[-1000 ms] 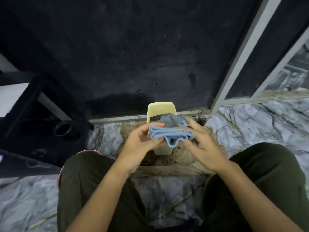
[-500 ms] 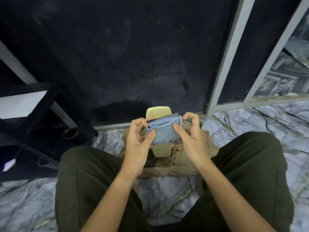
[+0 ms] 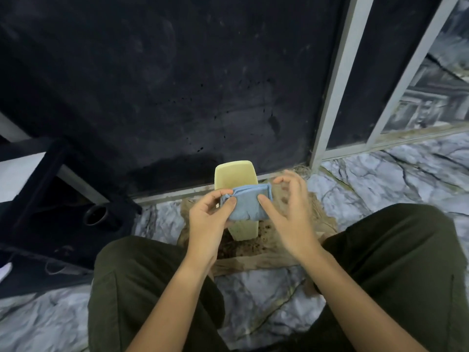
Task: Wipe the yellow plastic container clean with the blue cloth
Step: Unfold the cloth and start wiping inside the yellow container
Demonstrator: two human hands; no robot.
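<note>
We see a dark wall (image 3: 177,85), speckled and smudged, filling most of the view, with pale metal frame bars (image 3: 335,80) slanting down its right side and a glass pane (image 3: 431,97) beyond them that mirrors grey shapes. Below lies a marble floor (image 3: 396,171) in grey-white with dark veins, and a soiled brown mat (image 3: 256,252) rests on it near the wall. At the left stands a black frame (image 3: 35,189) with a round dark opening (image 3: 96,215), in dim light.
</note>
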